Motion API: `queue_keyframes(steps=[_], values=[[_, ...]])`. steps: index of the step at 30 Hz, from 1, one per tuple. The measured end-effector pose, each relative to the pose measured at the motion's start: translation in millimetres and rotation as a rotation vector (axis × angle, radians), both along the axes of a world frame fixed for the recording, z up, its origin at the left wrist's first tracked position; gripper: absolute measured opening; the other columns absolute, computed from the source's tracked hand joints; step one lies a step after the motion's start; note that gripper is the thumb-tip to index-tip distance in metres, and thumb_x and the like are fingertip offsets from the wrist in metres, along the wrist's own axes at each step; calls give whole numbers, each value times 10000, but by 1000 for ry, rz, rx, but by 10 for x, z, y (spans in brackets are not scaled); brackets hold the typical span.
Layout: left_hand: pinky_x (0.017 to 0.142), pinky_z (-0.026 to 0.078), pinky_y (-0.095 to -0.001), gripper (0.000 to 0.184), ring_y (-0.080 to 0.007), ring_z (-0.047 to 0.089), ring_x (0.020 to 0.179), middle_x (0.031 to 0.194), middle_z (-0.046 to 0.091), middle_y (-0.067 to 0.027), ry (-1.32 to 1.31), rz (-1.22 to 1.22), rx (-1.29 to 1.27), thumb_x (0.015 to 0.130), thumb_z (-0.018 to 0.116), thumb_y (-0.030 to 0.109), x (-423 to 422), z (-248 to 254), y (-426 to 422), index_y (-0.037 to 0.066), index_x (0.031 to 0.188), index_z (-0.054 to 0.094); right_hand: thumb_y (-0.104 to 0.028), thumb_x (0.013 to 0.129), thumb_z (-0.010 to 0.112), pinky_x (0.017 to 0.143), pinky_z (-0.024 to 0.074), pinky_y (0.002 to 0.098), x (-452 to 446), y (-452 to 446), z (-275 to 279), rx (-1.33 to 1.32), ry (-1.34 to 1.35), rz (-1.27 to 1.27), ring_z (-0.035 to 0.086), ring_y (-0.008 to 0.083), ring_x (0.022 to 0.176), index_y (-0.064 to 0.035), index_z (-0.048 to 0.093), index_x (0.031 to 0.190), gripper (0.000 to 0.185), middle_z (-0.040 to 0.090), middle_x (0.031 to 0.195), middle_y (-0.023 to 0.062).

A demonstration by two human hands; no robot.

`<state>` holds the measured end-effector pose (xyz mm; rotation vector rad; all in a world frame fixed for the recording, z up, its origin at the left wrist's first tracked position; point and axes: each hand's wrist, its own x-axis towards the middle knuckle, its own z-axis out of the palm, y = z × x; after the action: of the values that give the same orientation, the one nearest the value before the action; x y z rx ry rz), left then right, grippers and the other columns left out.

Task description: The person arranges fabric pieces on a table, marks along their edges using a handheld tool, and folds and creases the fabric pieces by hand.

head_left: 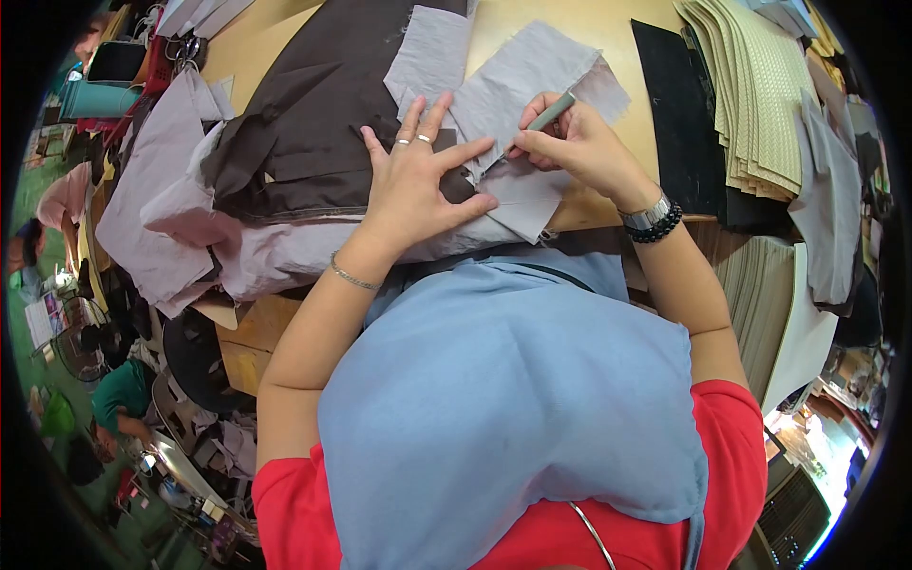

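Note:
My left hand (415, 176) lies spread on the dark brown fabric (313, 104), with its thumb and index finger reaching over the edge of pale grey-lilac cloth. In my right hand (584, 147) is a grey-green pen-shaped tool (552, 112), gripped between thumb and fingers. Its thin tip points down-left at the pale cloth piece (518, 76), close to my left index fingertip. Whether the tip touches the cloth I cannot tell. Another pale cloth piece (427, 52) lies just above my left fingers.
On the table (617, 33), a black strip (673, 114) and a stack of cream textured sheets (750, 95) lie at the right. Crumpled pale cloth (161, 190) hangs over the left edge. A person in a green top (123, 394) works at lower left.

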<state>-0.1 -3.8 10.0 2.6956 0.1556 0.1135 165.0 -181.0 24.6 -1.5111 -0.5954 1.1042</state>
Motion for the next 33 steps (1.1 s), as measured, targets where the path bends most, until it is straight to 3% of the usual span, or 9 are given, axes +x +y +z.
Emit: queue_keyframes(steps=[16, 25, 28, 31, 33], values=[[1051, 62, -803, 655, -400, 193, 1486, 1594, 276, -164, 60, -14, -23, 674, 778, 587, 21, 31, 11, 369, 1280, 658, -188, 930, 689, 623, 478, 171, -105, -24, -13, -30, 116, -78, 622, 39, 732, -102, 563, 993, 165, 717, 893, 46], [1051, 68, -803, 640, -403, 215, 1477, 1587, 291, -172, 50, -16, -18, 670, 778, 587, 20, 23, 14, 400, 1270, 657, -173, 923, 679, 631, 505, 197, 22, -67, -76, -21, 129, 22, 631, 53, 720, -96, 549, 986, 163, 706, 861, 40], [1050, 75, -804, 642, -403, 217, 1476, 1586, 291, -179, 48, -22, -14, 672, 777, 586, 28, 20, 16, 406, 1276, 651, -146, 915, 666, 637, 524, 216, 31, -152, -82, 150, 414, 89, 642, 74, 717, -101, 526, 978, 160, 704, 846, 54], [1046, 81, -806, 653, -407, 217, 1475, 1589, 279, -186, 48, -24, -7, 676, 778, 578, 33, 26, 17, 401, 1289, 641, -120, 910, 647, 657, 553, 242, -142, -208, -83, 127, 440, 88, 646, 93, 700, -107, 505, 975, 157, 689, 840, 53], [1043, 84, -809, 663, -413, 214, 1474, 1593, 265, -188, 60, -21, -6, 678, 778, 572, 13, 27, 10, 392, 1299, 634, -133, 917, 639, 672, 565, 250, -118, -285, -8, 170, 440, -127, 643, 90, 694, -107, 510, 995, 153, 672, 836, 39]])
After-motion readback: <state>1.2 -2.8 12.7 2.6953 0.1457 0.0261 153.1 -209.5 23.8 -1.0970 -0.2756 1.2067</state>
